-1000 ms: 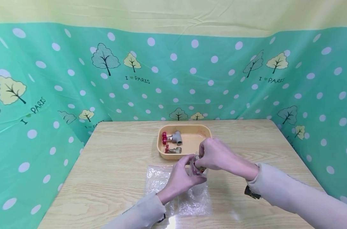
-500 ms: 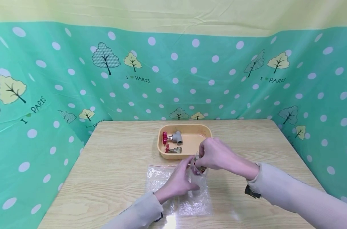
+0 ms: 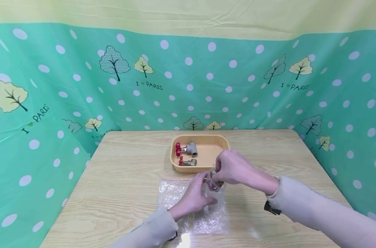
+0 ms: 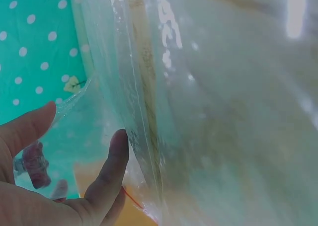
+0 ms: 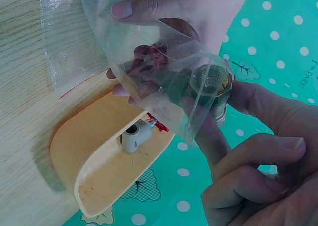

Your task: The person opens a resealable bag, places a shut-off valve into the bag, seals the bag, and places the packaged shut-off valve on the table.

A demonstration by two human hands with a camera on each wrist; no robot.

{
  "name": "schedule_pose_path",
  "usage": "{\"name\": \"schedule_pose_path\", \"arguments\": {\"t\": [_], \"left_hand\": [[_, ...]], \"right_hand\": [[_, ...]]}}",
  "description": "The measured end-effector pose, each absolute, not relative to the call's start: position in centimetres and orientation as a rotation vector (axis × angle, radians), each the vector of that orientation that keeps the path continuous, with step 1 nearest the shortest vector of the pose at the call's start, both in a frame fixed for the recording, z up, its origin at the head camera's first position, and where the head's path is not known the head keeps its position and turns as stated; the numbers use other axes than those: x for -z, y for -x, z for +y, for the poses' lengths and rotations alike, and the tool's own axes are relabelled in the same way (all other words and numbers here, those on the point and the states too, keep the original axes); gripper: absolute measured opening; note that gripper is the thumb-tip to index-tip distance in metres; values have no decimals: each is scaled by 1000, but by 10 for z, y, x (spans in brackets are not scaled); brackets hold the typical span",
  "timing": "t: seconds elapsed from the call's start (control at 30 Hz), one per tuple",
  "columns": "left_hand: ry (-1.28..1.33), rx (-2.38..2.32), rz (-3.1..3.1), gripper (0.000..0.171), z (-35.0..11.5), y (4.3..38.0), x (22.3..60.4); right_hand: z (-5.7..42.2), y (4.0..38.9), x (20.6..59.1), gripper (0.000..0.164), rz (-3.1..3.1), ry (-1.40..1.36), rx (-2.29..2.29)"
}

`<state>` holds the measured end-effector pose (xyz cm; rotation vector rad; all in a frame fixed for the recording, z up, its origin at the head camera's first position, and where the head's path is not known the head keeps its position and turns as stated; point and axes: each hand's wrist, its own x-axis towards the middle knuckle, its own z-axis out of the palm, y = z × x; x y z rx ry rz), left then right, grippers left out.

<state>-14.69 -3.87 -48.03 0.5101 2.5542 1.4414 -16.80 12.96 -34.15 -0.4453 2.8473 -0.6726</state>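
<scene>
My right hand pinches the threaded brass end of a valve between thumb and finger. The valve's red handwheel points into a clear plastic bag, seen through the film. On the other side of the bag, my left hand is spread, its thumb and fingers well apart around the bag. Whether those fingers touch the film, I cannot tell. In the left wrist view, clear film covers much of the picture beside the left fingers.
A peach-coloured tray stands just beyond the hands. Inside lie a grey tee-shaped valve and a smaller brass valve, both with red handwheels. Flat clear zip bags lie on the wooden table beneath the left hand.
My left hand has loosened from around the bag and drawn slightly back to the left, its thumb spreading away. The right hand stays nearly still on the valve.
</scene>
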Motion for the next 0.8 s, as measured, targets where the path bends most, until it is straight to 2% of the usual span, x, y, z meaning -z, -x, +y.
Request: {"name": "schedule_pose_path", "arguments": {"t": [0.63, 0.8], "left_hand": [[-508, -1449, 2581, 85, -35, 146, 482], [-505, -1460, 2579, 80, -36, 146, 482]], "right_hand": [[129, 169, 351, 32, 2835, 487, 617], [128, 168, 353, 31, 2827, 496, 566]]}}
